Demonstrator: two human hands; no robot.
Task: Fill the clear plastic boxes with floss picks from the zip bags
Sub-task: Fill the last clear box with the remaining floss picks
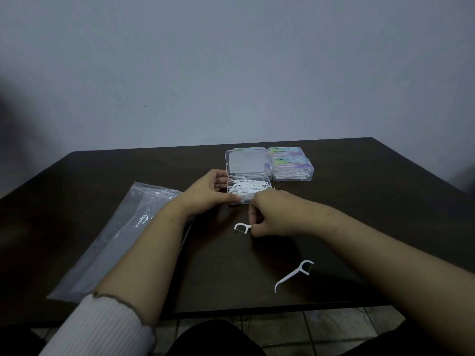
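- The open clear box sits at the table's centre, lid raised at its 12 o'clock edge, already heaped with white floss picks.
- The left hand steadies the box from 9 o'clock, thumb along the near rim and fingers curled round the left wall.
- The right hand, at the box's 5 o'clock, has its fingers curled tight, pinching a stray pick by the handle; only the pick's head shows.
- A second loose pick lies on the table at 5 o'clock, well apart from the box.
- The flattened zip bag lies at 8 o'clock, under the left forearm.
- Two closed, filled boxes stand at 1 o'clock.
- Risk: the heap looks near the rim, so pushing more in could spill picks or keep the lid from shutting; the thin pinched pick could slip from the grip.
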